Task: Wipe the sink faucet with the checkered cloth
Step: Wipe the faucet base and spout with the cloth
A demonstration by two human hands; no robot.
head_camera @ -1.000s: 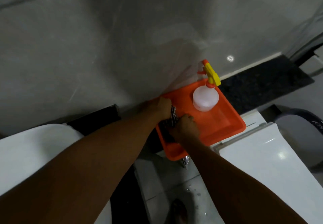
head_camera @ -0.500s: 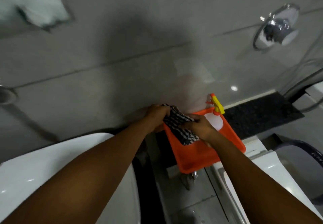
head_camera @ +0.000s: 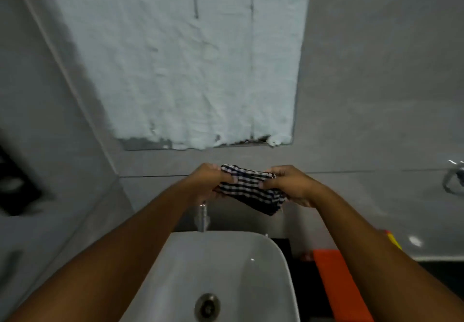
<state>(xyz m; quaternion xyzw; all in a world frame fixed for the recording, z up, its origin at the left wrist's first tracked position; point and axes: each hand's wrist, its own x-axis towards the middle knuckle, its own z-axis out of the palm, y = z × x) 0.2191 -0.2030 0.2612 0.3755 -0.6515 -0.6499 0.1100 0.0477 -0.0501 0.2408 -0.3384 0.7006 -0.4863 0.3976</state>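
Observation:
The black-and-white checkered cloth [head_camera: 248,188] is stretched between both hands above the back of the white sink [head_camera: 273,266]. My left hand [head_camera: 208,182] grips its left end and my right hand [head_camera: 288,184] grips its right end. The chrome faucet [head_camera: 203,217] stands upright at the sink's back rim, directly below my left hand; its top is hidden by that hand. The cloth hangs to the right of the faucet and does not touch it.
An orange tray [head_camera: 336,281] sits right of the sink with a yellow spray nozzle [head_camera: 393,242] behind my right forearm. The sink drain [head_camera: 207,306] is near the bottom. A cloth-covered mirror [head_camera: 190,58] hangs on the grey wall; a chrome fitting [head_camera: 453,178] is far right.
Both hands lifted the checkered cloth out of the orange tray and carried it left, over the sink. The view swung left and up with them.

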